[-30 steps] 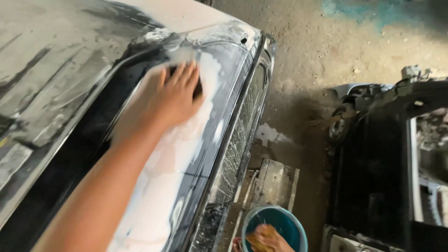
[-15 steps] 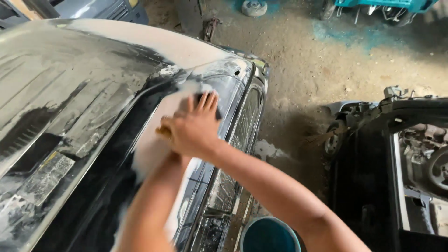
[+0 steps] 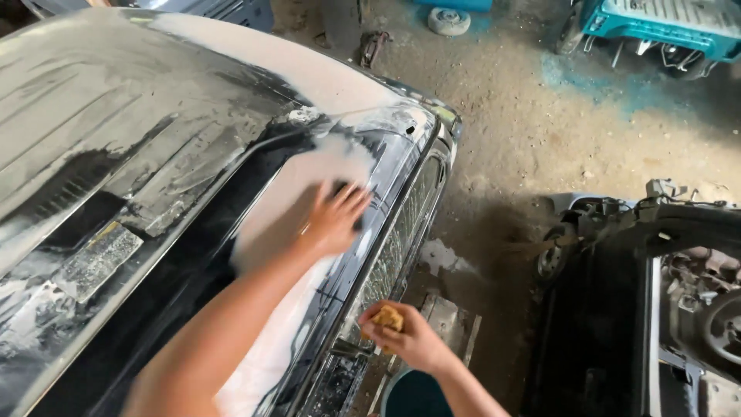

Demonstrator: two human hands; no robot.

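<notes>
My left hand (image 3: 333, 222) lies flat on the wet, dark car panel (image 3: 154, 154), on a pale whitish patch (image 3: 285, 208). A small dark sheet (image 3: 360, 224) shows under its fingers, blurred. My right hand (image 3: 413, 340) hangs lower, just off the panel's right edge, closed around a yellow sponge (image 3: 388, 317). Directly below that hand stands a blue bucket (image 3: 417, 395), cut off by the frame's bottom edge.
A second dark vehicle body (image 3: 656, 309) with exposed parts stands at the right. Between the two lies dirt floor (image 3: 525, 131) with a wet spot and a metal plate (image 3: 448, 324). A teal vehicle (image 3: 671, 23) and a small wheel (image 3: 448, 19) are at the top.
My right hand rose from the bucket with the sponge to the left hand on the panel, then dropped back beside the panel's edge. The left hand kept rubbing the pale patch.
</notes>
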